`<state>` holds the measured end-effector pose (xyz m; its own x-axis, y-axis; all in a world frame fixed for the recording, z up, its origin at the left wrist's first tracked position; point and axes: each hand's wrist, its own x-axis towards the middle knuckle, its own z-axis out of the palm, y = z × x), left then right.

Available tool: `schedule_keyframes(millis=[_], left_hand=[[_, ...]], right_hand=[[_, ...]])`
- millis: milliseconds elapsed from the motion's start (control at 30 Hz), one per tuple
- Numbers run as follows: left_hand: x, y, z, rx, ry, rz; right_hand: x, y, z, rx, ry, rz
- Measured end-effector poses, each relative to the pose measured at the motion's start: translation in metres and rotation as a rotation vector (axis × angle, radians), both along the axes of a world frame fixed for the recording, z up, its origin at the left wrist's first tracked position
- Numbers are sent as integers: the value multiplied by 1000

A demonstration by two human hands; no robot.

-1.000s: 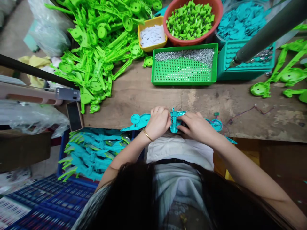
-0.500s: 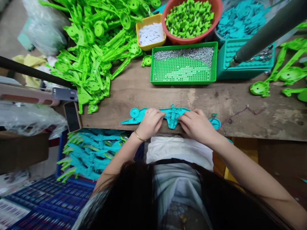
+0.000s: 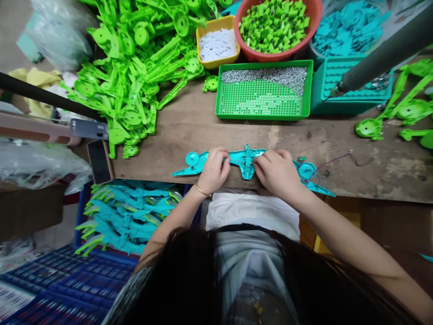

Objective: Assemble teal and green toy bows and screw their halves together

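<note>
A long teal plastic toy part (image 3: 244, 161) lies flat along the near edge of the wooden bench (image 3: 209, 131). My left hand (image 3: 214, 170) grips its left arm with curled fingers. Just right of the raised centre piece, my right hand (image 3: 278, 174) presses down with closed fingers. A small circuit board with thin wires (image 3: 334, 159) trails from the part's right end.
A heap of lime-green parts (image 3: 135, 67) fills the back left. Behind are a yellow tub of white bits (image 3: 218, 44), a red bowl of green pieces (image 3: 274, 26), a green tray of metal screws (image 3: 264, 88) and a teal tray (image 3: 352, 88). A hanging grey screwdriver (image 3: 379, 54) crosses the right. Teal assemblies (image 3: 128, 216) lie in a crate below left.
The teal part went from being held up at the bench edge to lying flat on the bench. Both hands shifted with it and stay on it.
</note>
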<state>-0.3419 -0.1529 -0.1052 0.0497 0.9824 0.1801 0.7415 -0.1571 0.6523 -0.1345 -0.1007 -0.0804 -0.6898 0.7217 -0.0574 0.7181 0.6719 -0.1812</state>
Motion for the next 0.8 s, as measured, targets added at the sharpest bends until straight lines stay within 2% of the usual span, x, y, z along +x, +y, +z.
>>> schedule_keyframes(millis=[167,533,667,800], left_hand=[[3,0,1,23,-14,45],[1,5,6,-46,17,98],[-5,11,9,-72,68,51],[-13,13,8,-62,80,-7]], right_hand=[[13,-5,0,51,53,108],[11,-3,7,47,-57,173],[11,-2,9,86,-109,218],[16,0,1,62,-27,240]])
